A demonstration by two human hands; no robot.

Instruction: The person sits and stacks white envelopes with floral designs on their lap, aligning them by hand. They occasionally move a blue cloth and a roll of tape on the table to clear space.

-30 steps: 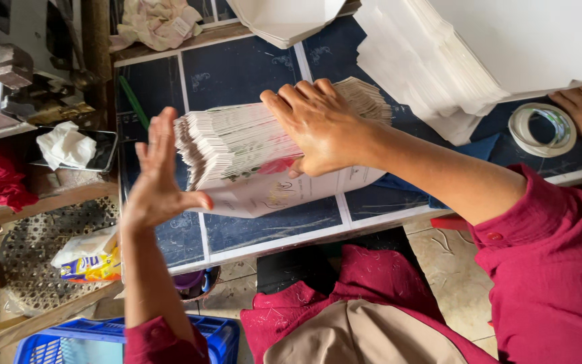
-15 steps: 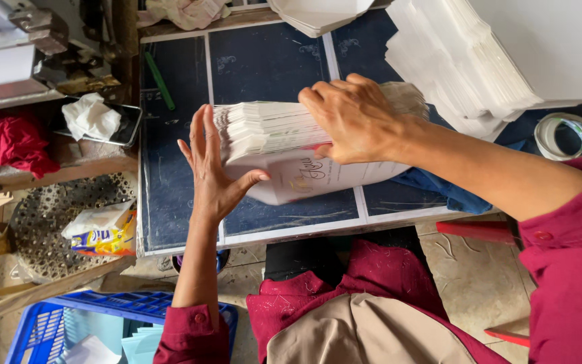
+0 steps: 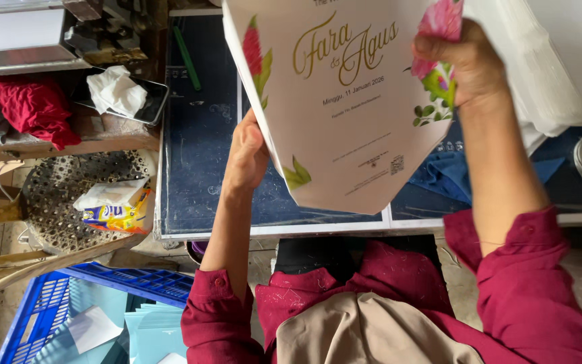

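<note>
Both hands hold 1 stack of cards up above the dark mat, tilted. Its cream face bears gold script, pink flowers and green leaves, ending in a point. The left hand clasps the left edge; the right hand clamps the far right corner.

Both arms reach up. The left hand is curled shut. The right hand pinches tight with bent fingers.

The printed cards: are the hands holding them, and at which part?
Yes. Both hands lift the stack of printed cards off the table: the left hand supports its left edge, and the right hand grips its upper right corner.
</note>
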